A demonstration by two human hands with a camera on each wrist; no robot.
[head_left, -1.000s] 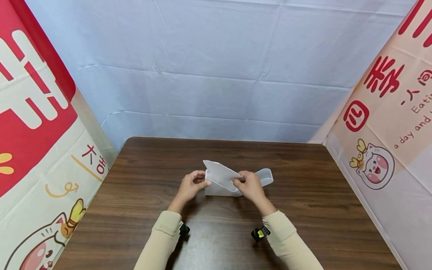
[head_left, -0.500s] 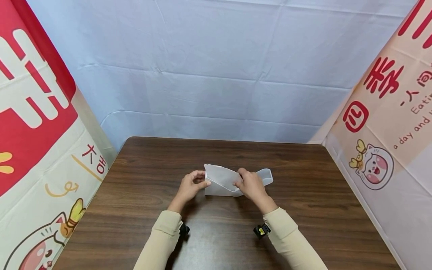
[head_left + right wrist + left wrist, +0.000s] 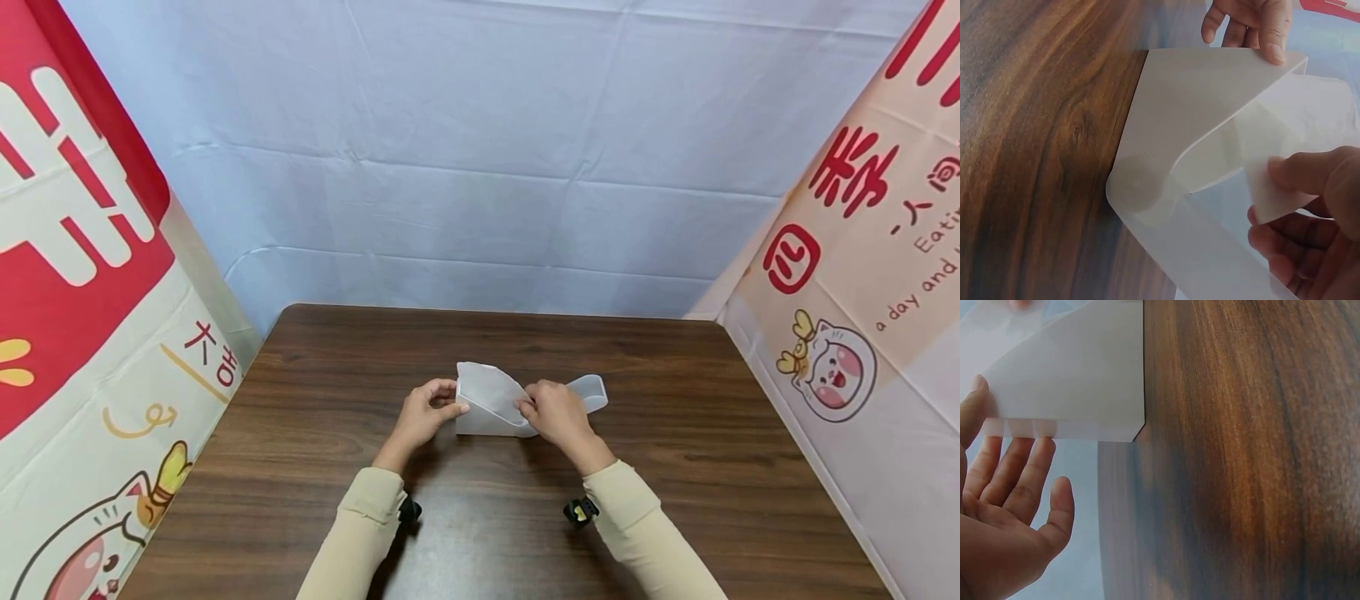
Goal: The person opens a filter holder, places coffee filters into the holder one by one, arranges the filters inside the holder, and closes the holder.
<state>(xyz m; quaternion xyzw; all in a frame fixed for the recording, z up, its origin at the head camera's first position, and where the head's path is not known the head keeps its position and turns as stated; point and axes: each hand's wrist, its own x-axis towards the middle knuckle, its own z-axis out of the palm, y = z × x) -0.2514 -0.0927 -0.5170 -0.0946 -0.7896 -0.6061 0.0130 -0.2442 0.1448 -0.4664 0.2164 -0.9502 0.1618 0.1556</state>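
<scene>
A white slant-topped box [image 3: 483, 425] stands on the table, its translucent lid [image 3: 591, 392] swung open to the right. My left hand [image 3: 423, 417] holds the box at its left end, thumb on the near face and fingers against the end wall [image 3: 1072, 430]. Thin white paper [image 3: 486, 387] stands up out of the sloped opening. My right hand [image 3: 558, 412] pinches the paper's right corner [image 3: 1266, 197] between thumb and fingers, above the opening. How many sheets are in that pinch I cannot tell. The right hand hides part of the lid in the head view.
The dark wood table [image 3: 337, 350] reaches back to a pale blue cloth backdrop [image 3: 465, 217]. Printed cloths hang at the left [image 3: 202, 283] and right [image 3: 847, 275].
The paper's raised left end has dropped lower toward the box, and its outline is more rounded now. My right hand has shifted slightly with it. My left hand stays put on the box.
</scene>
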